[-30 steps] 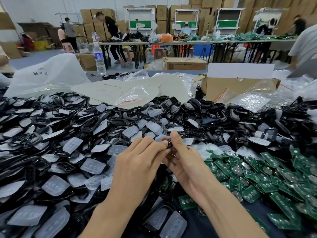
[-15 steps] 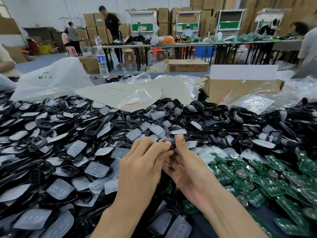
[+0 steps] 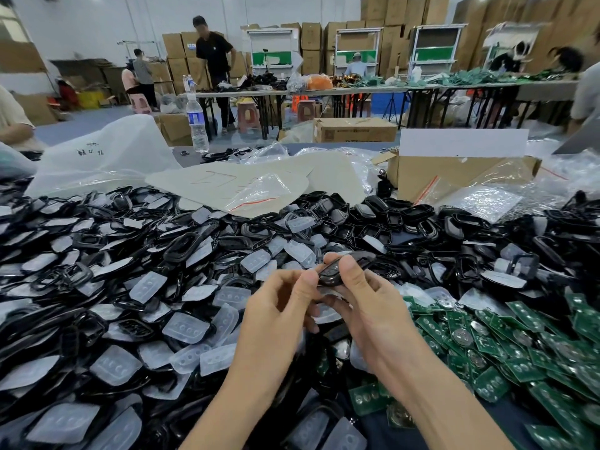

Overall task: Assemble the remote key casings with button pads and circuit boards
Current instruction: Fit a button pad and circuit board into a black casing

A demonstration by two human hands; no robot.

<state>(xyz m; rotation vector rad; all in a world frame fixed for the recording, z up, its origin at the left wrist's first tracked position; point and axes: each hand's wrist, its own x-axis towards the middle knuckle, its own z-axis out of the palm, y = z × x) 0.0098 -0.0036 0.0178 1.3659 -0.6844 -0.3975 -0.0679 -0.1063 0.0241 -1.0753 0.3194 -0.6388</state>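
An assembly workshop set up in a warehouse hall: the worktop [image 3: 191,162] in the foreground is heaped with loose black key casings [image 3: 97,241], clear button pads [image 3: 185,326] and green circuit boards [image 3: 519,368], with plastic bags [image 3: 107,157] and an open carton [image 3: 454,177] behind them. Beyond, workers [image 3: 214,56] stand and sit at long folding tables [image 3: 373,89] loaded with more parts. Stacked cardboard boxes [image 3: 376,14] line the back wall beside metal racks [image 3: 435,47].
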